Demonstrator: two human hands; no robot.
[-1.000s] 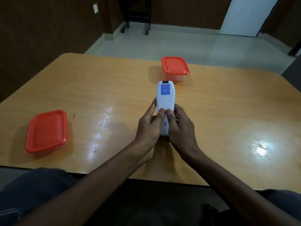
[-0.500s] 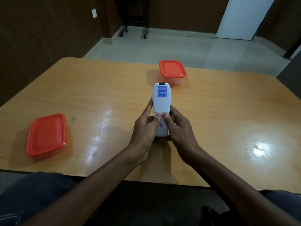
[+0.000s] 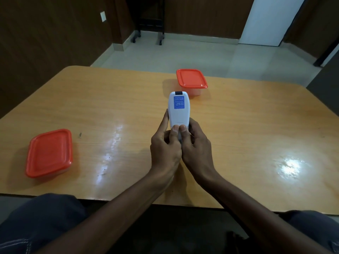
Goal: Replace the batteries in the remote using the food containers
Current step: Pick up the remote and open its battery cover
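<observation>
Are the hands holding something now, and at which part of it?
Both the left hand and right hand grip the white remote at its near, lower end, thumbs pressing its back.

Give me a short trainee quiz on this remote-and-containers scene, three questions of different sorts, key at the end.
1. True or false: both orange-lidded plastic food containers are open.
2. Which hands hold the white plastic remote? A) left only B) right only C) both
3. Fill in: the remote's back carries a ___ sticker.

Key:
1. False; the near container and the far container both have their lids on.
2. C; left hand and right hand grip it, thumbs on its back.
3. Blue.
</observation>
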